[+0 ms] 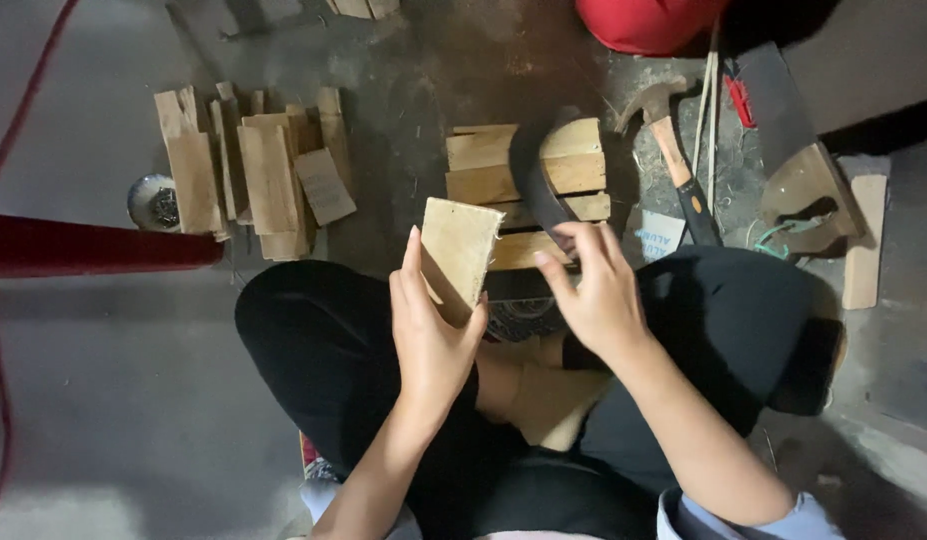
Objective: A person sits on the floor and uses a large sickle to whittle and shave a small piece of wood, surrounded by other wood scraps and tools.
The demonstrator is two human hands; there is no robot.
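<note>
Sitting cross-legged on a grey concrete floor (113,400), the person works over a stack of wooden boards (528,190) laid flat just beyond the knees. At far left, well apart from it, lies a pile of split wood pieces (258,170), thinner and narrower than the boards; judged from how things lie, that pile is work already done, while the stack and the piece in hand remain. A red bar (93,248) crosses the left edge just beside that pile. To the right of the stack a hammer (673,150) lies on the floor, untouched. The left hand (433,335) holds a flat wooden block (458,250) upright near the stack, thumb on one side and fingers wrapped round the lower edge. The right hand (593,290) is curled around the lower end of a dark curved blade (543,185) that arcs over the stack, the grip closed on it; the blade is apart from the block, so this piece looks not yet split.
</note>
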